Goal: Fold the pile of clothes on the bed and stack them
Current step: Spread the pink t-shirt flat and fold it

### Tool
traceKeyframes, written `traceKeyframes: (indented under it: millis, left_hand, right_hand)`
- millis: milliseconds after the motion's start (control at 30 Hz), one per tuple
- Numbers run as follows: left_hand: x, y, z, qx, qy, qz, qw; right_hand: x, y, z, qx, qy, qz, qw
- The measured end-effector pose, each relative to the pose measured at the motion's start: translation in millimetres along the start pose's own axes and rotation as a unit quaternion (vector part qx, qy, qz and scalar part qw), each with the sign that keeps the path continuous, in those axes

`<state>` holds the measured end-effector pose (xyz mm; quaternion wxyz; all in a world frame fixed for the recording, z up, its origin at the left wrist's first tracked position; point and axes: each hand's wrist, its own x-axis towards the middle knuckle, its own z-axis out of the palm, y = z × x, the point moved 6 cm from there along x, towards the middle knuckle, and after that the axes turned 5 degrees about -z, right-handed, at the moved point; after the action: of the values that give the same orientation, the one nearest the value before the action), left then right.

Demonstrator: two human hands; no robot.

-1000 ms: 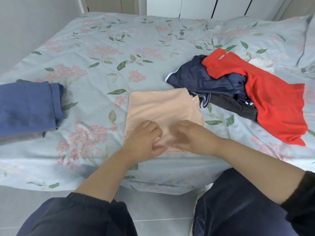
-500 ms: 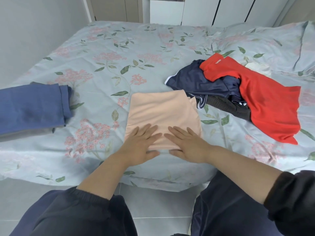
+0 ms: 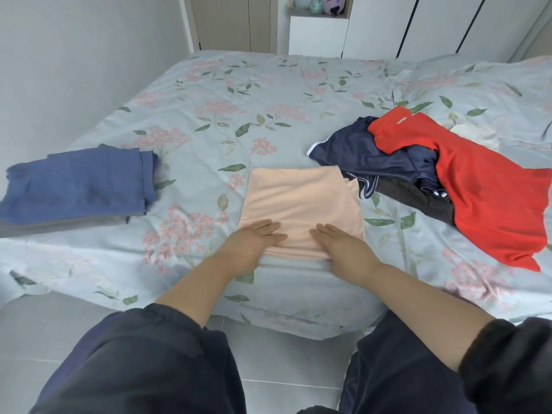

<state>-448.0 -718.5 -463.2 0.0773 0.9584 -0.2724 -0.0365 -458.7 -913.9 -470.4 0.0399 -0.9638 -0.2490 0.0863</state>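
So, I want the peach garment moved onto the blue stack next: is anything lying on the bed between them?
Nothing visible does. Only the floral bedspread lies between the folded peach garment and the blue stack to its left. The unfolded pile sits on the other side, to the right.

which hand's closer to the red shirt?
Right. The right hand lies flat on the peach cloth, toward the red shirt; the left hand sits farther left on it.
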Motion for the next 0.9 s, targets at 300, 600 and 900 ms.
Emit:
traceKeyframes:
  millis: [300, 600, 900]
  left_hand:
    - [14, -18, -82, 0.007, 0.143, -0.133, 0.981]
    - [12, -67, -208, -0.197, 0.192, -0.191, 0.942]
    - [-57, -166, -290, -0.164, 0.219, -0.27, 0.923]
  right_hand:
    - [12, -7, -87, -0.139, 0.119, 0.033, 0.983]
    - [55, -42, -216, -0.003, 0.241, 0.057, 0.969]
    - [135, -149, -281, 0.038, 0.258, -0.034, 0.965]
